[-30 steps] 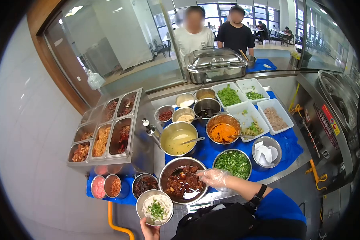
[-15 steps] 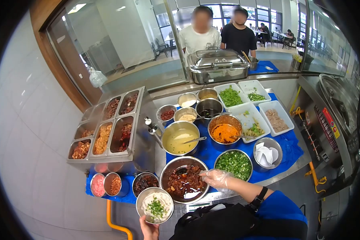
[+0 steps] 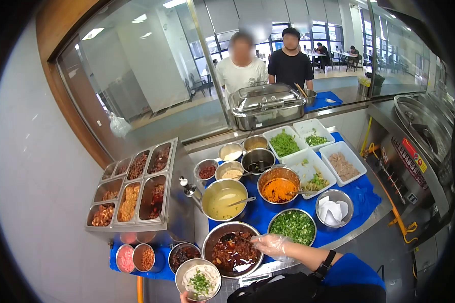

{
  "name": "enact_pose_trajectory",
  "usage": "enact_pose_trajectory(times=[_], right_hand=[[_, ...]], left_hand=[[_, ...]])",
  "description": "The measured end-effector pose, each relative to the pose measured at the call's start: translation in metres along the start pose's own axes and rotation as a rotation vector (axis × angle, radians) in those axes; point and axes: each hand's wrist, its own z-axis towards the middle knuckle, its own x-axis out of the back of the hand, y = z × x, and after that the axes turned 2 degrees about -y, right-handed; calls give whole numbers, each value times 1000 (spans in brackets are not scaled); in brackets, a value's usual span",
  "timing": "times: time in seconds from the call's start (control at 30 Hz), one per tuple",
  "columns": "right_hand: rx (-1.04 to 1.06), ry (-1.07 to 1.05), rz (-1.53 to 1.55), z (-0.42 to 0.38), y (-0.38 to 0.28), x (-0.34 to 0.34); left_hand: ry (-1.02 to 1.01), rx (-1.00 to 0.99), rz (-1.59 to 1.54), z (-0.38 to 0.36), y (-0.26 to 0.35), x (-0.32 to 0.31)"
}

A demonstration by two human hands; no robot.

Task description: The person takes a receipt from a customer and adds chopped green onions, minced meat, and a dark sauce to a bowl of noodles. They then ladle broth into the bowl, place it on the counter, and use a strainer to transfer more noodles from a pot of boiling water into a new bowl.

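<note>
My right hand (image 3: 273, 244), in a clear plastic glove, grips a thin utensil handle whose other end rests in a large steel bowl of dark red meat sauce (image 3: 236, 255). Low in the view, my left hand (image 3: 186, 297) holds a steel bowl of white noodles topped with chopped greens (image 3: 199, 281) by its lower left side. Only a few of its fingers show. The noodle bowl is just left of and below the sauce bowl. A bowl of chopped green onion (image 3: 292, 226) is beyond my right hand.
Behind the sauce stand a pot of pale broth (image 3: 222, 201) and a bowl of orange sauce (image 3: 278, 186). A steel rack of toppings (image 3: 175, 202) is on the left. Two people (image 3: 291, 63) stand behind a covered chafing dish (image 3: 265, 103).
The view has tilted up, so the counter sits lower in it. The utensil's end has shifted toward the left in the sauce. Both hands keep their holds.
</note>
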Motion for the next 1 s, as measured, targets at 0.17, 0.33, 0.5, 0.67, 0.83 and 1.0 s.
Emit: enact_pose_trajectory(times=[0.17, 0.33, 0.5, 0.67, 0.83, 1.0], right_hand=[[19, 13, -33, 0, 9, -3], [24, 24, -65, 2, 10, -3], [30, 38, -46, -5, -10, 5], [272, 55, 82, 29, -27, -7], [319, -87, -238, 99, -97, -44], [368, -251, -565, 168, -127, -95]], left_hand=[[-7, -7, -5, 0, -2, 2], [38, 13, -18, 4, -4, 8], [-179, -38, -41, -6, 0, -1], [-99, -65, -72, -1, 1, 11], [-97, 20, 11, 16, 0, 49], [-149, 106, 97, 36, -12, 71]])
